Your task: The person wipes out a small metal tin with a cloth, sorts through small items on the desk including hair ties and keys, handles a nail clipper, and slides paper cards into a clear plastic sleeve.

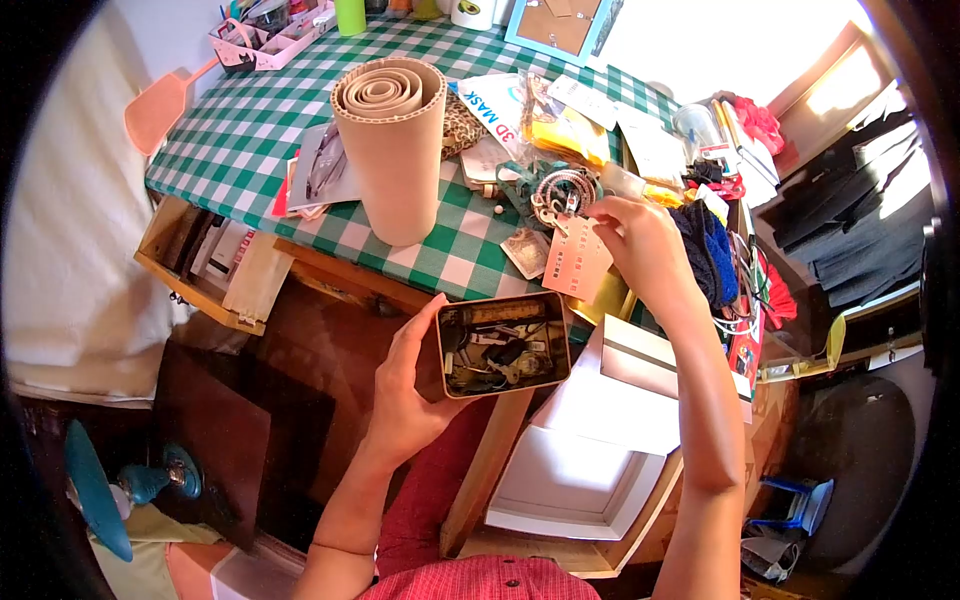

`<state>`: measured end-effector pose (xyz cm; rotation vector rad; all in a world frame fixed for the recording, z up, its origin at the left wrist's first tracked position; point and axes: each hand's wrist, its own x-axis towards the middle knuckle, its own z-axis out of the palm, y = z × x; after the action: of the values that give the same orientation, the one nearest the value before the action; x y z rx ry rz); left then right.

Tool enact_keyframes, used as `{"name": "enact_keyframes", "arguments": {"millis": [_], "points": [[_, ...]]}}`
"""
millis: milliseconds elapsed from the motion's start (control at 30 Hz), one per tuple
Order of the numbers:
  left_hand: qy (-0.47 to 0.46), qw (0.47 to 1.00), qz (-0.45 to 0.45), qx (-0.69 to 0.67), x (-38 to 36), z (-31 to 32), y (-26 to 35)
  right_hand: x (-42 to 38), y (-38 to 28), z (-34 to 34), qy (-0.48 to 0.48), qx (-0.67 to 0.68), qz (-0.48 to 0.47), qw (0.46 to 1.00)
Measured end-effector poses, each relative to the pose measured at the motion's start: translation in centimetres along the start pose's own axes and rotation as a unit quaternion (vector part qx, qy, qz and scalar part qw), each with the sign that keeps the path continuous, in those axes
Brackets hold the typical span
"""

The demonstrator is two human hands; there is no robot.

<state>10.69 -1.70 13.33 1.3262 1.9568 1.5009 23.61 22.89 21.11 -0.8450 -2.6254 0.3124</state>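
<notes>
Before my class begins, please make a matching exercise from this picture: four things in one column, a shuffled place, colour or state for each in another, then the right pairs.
1. Tin
2. Roll
3. Card
4. Caddy

A. Upright on the checked cloth
B. At the fingertips of the right hand
C. Pink, farther back than the roll
D. Open-topped, in the left hand

Pairs: 1-D, 2-A, 3-B, 4-C

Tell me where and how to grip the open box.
Come from the left and cup the left wall of the open box, much as the left hand does. Its straight sides should suit a palm, and the small jumbled items inside make an upward-facing opening the safer pose.
</notes>
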Motion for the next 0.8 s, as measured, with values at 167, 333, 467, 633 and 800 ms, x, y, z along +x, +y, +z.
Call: {"name": "enact_keyframes", "arguments": {"millis": [167, 333, 467, 633, 800], "points": [[0.002, 0.998, -0.035, -0.051, 0.2, 0.1, 0.4, 2.3, -0.8, 1.5, -0.034, -0.009, -0.035, 0.999], [0.007, 0.998, -0.023, -0.056, 0.7, 0.2, 0.3, 3.3, -0.2, 2.7, -0.067, -0.024, -0.062, 0.996], [0.010, 0.998, -0.023, -0.053, 0.9, 0.4, 0.2, 3.2, 0.1, 2.6, -0.057, -0.051, -0.064, 0.995], [0.008, 0.999, -0.019, -0.028, 1.1, 0.3, 0.0, 1.3, -2.2, -0.7, 0.025, 0.174, -0.004, 0.984], [0.011, 1.000, 0.005, -0.002, 1.5, 0.2, 0.3, -2.8, -5.6, -1.7, -0.101, 0.231, -0.088, 0.964]]}}
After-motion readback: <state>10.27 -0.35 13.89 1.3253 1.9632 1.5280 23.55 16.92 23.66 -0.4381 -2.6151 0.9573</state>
